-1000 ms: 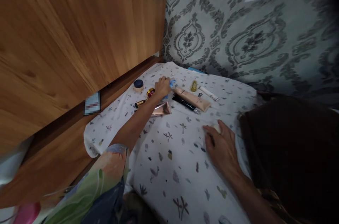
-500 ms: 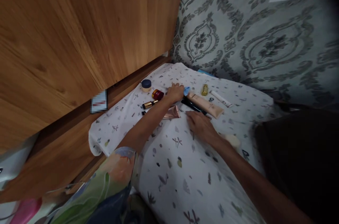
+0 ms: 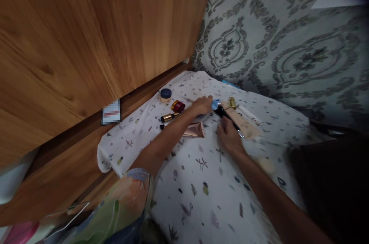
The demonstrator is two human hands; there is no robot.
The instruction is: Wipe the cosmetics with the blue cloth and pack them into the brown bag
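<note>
My left hand [image 3: 202, 105] is closed, its fingertips at a crumpled, light-blue, cloth-like piece [image 3: 216, 104]. My right hand [image 3: 230, 133] pinches a slim black tube [image 3: 235, 124] with a silver end, slightly blurred; its far end meets the blue piece. Just beyond lies a beige squeeze tube [image 3: 245, 125], partly covered by the black one. Under my left forearm is a shiny rose-gold tube [image 3: 196, 130]. Left of that forearm lie a gold-and-black lipstick-like tube [image 3: 169, 117], a small dark-red jar [image 3: 178, 106] with a gold rim and a beige jar with a dark-blue lid [image 3: 165, 95].
A small gold bottle [image 3: 232, 102] and a white tube [image 3: 250, 115] lie toward the wall. Near my right forearm is a blurred cream-coloured pad [image 3: 265, 165]. A wooden cabinet [image 3: 138, 32] borders the printed cloth [image 3: 198, 190] on the left; a dark bag-like shape [image 3: 337, 182] stands right.
My right hand left the cream-coloured pad, moved left and forward to the black tube and took hold of it. The tube's far end now overlaps the blue piece. The camera view has turned right.
</note>
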